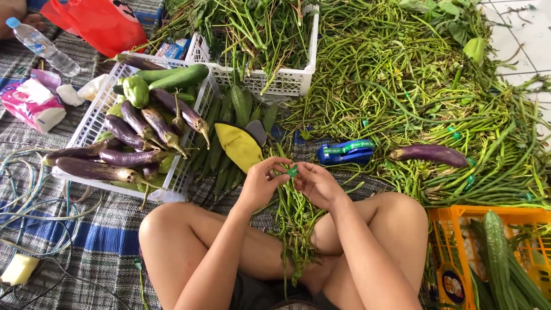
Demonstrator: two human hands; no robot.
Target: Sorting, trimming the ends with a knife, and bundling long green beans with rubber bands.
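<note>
I see little free room around my hands. Ahead of them, a blue tape dispenser (346, 152) and a loose eggplant (429, 154) lie on the long-bean heap (413, 97). To the left, the white eggplant basket (86, 123) and a yellow leaf (239, 146) crowd in. An orange crate (453, 215) blocks the right. Only the striped mat (97, 241) at lower left lies open, crossed by cables (28, 195).

Two white crates: one near left (92, 123), one far centre (287, 83). One orange crate (447, 215) near right. About nine purple eggplants in the left crate (123, 132), one more loose at right (429, 153). One green bell pepper (136, 90). One water bottle (43, 47). One red bag (97, 22). One blue tape dispenser (346, 152). One tissue pack (31, 103). Long beans (402, 86): too many to count.
</note>
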